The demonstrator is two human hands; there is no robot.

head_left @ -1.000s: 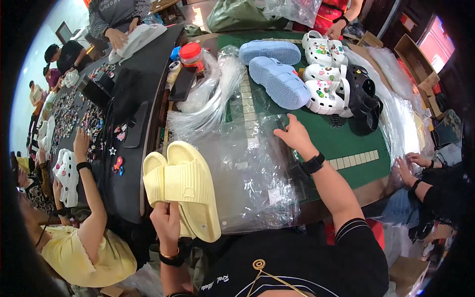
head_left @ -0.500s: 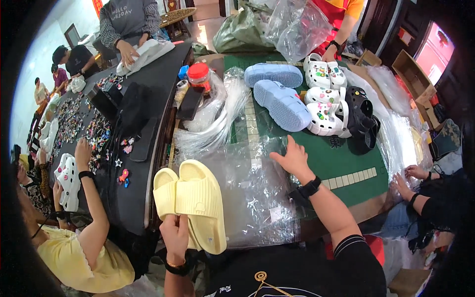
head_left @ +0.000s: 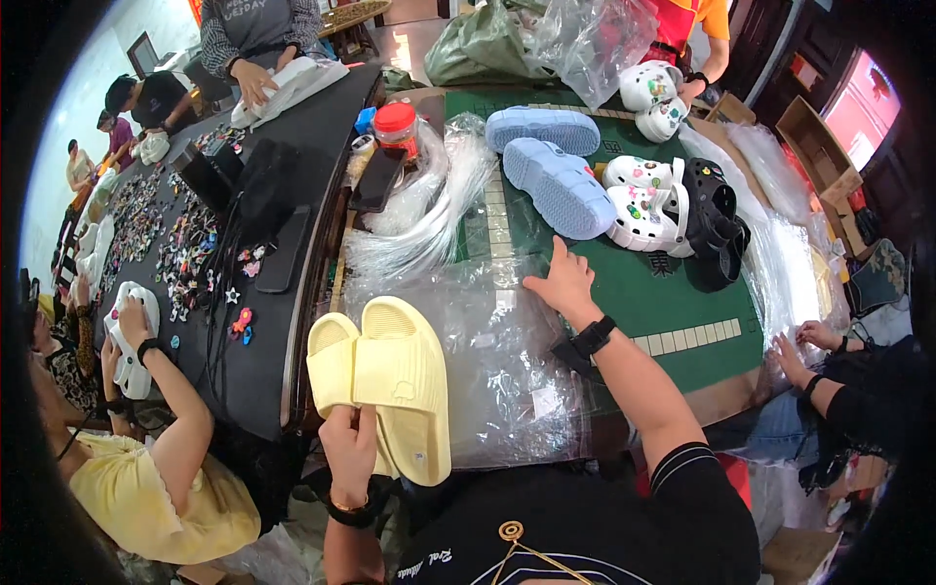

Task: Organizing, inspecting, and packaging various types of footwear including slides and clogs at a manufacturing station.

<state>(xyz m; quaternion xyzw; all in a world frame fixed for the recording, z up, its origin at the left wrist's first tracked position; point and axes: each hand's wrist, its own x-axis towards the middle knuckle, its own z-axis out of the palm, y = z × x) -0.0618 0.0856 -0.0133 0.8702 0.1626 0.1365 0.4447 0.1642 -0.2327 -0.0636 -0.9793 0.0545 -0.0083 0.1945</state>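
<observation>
My left hand point(head_left: 349, 444) grips a pair of pale yellow slide slippers point(head_left: 402, 375) by the edges of their footbeds, close to the straps. They stand tilted upright at the front of the table. To their right lies a flat clear plastic bag point(head_left: 487, 409). Over the bag's far right corner, my right hand point(head_left: 565, 285) has its fingers spread and holds nothing; I cannot tell if it touches the plastic. Beyond it are a pair of light blue clogs point(head_left: 556, 195), white clogs with charms point(head_left: 643, 210) and black clogs point(head_left: 712, 210).
A bundle of clear plastic strips point(head_left: 429, 214), a dark phone point(head_left: 378, 180) and a red-lidded jar point(head_left: 395, 122) sit at the back left. On the black table point(head_left: 263, 361), a co-worker handles a white clog point(head_left: 133, 336) near scattered charms. Plastic bags point(head_left: 780, 263) line the right edge.
The person at the back has lifted a pair of white clogs off the green mat. My right hand has shifted slightly farther away. The left co-worker's raised hand has come down to the white clog.
</observation>
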